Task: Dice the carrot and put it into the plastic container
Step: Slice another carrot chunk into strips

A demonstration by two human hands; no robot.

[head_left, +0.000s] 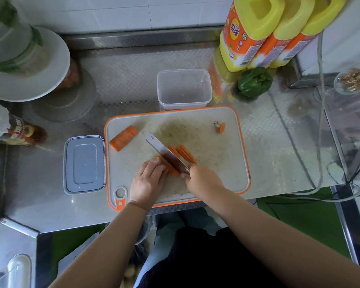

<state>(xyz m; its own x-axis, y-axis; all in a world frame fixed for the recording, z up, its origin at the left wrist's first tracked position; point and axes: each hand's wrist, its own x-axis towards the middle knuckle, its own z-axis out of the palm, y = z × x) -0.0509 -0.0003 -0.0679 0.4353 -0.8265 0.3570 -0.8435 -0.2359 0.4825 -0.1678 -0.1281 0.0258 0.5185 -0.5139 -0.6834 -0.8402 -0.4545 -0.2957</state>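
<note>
On the orange-rimmed cutting board (216, 163), my left hand (149, 180) presses down on a carrot piece (170, 170). My right hand (204, 179) grips a knife (166, 155) whose blade lies lengthwise along that piece. Cut carrot strips (186, 153) lie just right of the blade. A thick carrot chunk (123, 138) rests at the board's left side, and the carrot top end (220, 127) sits at the far right. The clear plastic container (184, 89) stands empty behind the board.
The container's grey lid (84, 164) lies left of the board. A green pepper (255, 82) and yellow oil bottles (258, 32) stand at the back right. A plate with a jar (27, 63) is at the back left. A cable (320, 121) runs along the right.
</note>
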